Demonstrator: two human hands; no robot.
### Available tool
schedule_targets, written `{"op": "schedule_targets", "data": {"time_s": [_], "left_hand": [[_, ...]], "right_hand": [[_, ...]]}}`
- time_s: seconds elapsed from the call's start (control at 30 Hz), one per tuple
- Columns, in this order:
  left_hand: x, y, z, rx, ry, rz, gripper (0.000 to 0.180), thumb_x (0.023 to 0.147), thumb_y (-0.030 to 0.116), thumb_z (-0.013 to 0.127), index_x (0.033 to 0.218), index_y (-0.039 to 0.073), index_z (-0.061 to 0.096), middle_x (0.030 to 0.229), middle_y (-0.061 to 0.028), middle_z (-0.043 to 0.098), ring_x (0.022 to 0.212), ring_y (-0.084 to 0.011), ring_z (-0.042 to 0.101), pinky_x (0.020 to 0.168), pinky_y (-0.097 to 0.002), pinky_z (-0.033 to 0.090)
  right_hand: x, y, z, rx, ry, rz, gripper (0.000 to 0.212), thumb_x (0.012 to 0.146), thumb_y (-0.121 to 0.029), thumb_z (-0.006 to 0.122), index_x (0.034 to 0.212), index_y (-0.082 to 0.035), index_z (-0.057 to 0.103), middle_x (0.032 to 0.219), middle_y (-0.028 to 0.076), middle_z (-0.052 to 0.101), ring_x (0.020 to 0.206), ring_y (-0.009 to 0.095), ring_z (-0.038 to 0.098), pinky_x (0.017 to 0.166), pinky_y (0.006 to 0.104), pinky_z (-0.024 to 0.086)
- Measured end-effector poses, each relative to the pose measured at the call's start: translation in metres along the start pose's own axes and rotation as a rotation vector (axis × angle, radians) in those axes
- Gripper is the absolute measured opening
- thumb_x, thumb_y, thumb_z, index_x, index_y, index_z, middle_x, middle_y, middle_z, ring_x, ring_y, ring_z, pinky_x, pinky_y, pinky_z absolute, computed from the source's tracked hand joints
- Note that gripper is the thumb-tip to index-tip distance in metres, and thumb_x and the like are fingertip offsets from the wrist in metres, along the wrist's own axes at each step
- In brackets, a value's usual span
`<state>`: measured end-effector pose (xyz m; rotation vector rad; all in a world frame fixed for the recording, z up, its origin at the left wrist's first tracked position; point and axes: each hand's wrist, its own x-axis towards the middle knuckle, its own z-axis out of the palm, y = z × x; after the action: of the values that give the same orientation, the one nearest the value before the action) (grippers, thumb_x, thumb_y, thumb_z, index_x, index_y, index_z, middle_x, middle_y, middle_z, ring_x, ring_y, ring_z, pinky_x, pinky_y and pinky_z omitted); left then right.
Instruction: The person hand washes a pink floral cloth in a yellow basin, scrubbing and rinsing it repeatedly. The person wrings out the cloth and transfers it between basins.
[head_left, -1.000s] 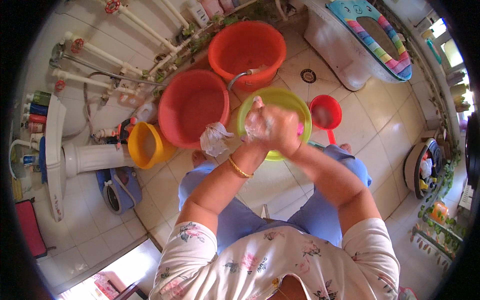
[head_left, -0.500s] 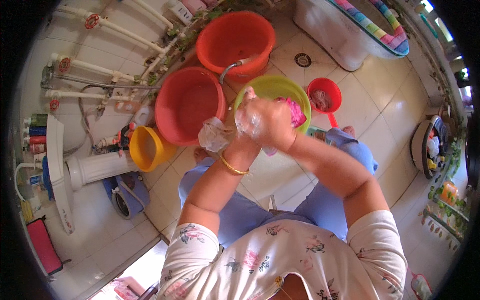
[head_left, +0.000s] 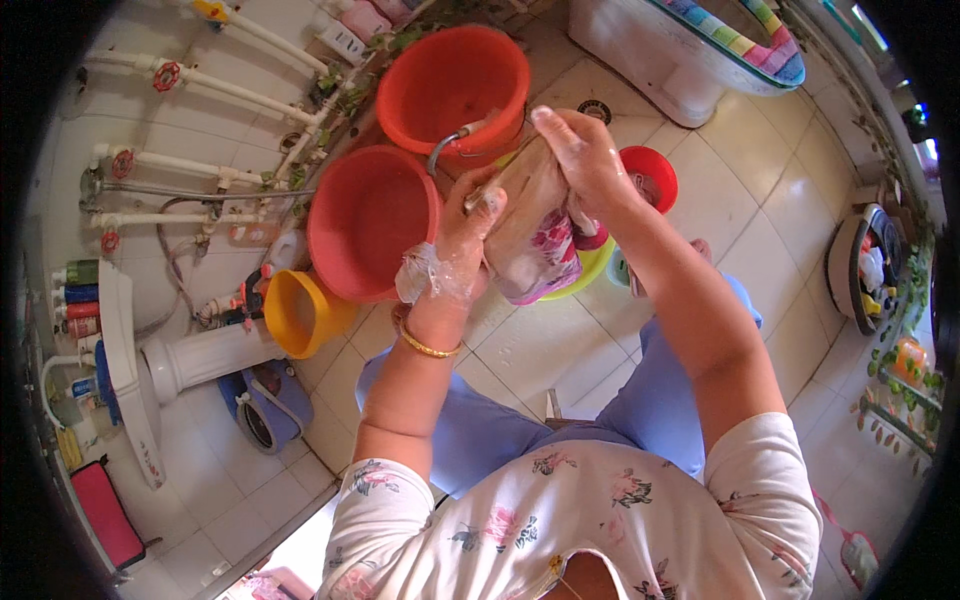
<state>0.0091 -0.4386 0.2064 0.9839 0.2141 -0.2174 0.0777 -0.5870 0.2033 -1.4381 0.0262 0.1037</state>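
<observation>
A wet, pale cloth with a pink flower pattern [head_left: 535, 245] is stretched between my two hands, above a yellow-green basin [head_left: 597, 268] that it mostly covers. My left hand [head_left: 465, 235], soapy at the wrist, grips the cloth's left edge. On the far right edge, my right hand [head_left: 590, 165] has its fingers round the fabric and its thumb pointing up. A whitish crumpled thing [head_left: 416, 273] shows beside my left wrist; what it is I cannot make out.
A pink-red tub [head_left: 325, 235] and an orange-red bucket [head_left: 400, 110] stand to the left and beyond, a metal spout [head_left: 440, 150] at the bucket's rim. A yellow bucket [head_left: 290, 320] is nearer left, a red dipper [head_left: 668, 180] right. A toilet [head_left: 660, 65] stands far right.
My hands were pressed close together over the basin with the cloth bunched up. Now they are apart, my right hand farther forward, and the cloth is spread between them.
</observation>
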Motion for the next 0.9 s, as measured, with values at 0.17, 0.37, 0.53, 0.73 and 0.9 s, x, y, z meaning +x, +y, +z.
{"op": "schedule_targets", "data": {"time_s": [0.17,0.37,0.53,0.73,0.9], "left_hand": [[0.005,-0.001,-0.016,-0.019,0.045,0.070,0.031,0.093,0.035,0.052,0.104,0.006,0.055,0.098,-0.0056,0.059,0.099,-0.0143,0.056,0.085,-0.0308,0.049],[0.001,-0.026,0.033,-0.310,0.282,-0.035,0.040,0.097,0.041,0.036,0.072,0.014,0.050,0.079,-0.0044,0.049,0.077,-0.0171,0.051,0.091,-0.0338,0.044],[0.024,-0.051,-0.021,0.258,-0.039,0.235,0.025,0.099,0.030,0.034,0.089,0.013,0.049,0.087,-0.0049,0.053,0.087,-0.0158,0.054,0.083,-0.0335,0.047],[0.010,-0.024,0.001,-0.376,0.008,-0.149,0.032,0.097,0.036,0.040,0.101,0.007,0.051,0.097,-0.0064,0.057,0.097,-0.0180,0.055,0.088,-0.0342,0.046],[0.001,-0.001,0.013,0.092,-0.070,0.043,0.032,0.089,0.030,0.062,0.104,0.003,0.054,0.099,-0.0028,0.058,0.093,-0.0136,0.054,0.084,-0.0280,0.045]], "right_hand": [[-0.058,0.000,0.041,-0.844,-0.145,-0.869,0.026,0.078,-0.027,0.064,0.085,-0.002,0.058,0.075,0.011,0.061,0.065,0.021,0.060,0.049,0.0309,0.044],[-0.034,0.022,0.043,-1.123,0.054,-0.692,0.017,0.071,-0.024,0.063,0.063,-0.013,0.055,0.059,0.006,0.055,0.053,0.025,0.057,0.045,0.0383,0.045],[-0.044,0.038,0.044,-0.891,0.049,-0.759,0.019,0.073,-0.027,0.065,0.062,-0.014,0.056,0.064,0.007,0.060,0.054,0.027,0.060,0.047,0.0386,0.047],[-0.056,0.043,0.046,-0.949,-0.029,-0.863,0.012,0.072,-0.024,0.063,0.069,-0.014,0.057,0.062,0.006,0.057,0.058,0.025,0.061,0.050,0.0379,0.048],[-0.006,0.011,0.016,-0.620,-0.126,-0.229,0.039,0.088,-0.040,0.054,0.084,-0.002,0.058,0.068,0.013,0.061,0.059,0.031,0.060,0.055,0.0374,0.047]]}}
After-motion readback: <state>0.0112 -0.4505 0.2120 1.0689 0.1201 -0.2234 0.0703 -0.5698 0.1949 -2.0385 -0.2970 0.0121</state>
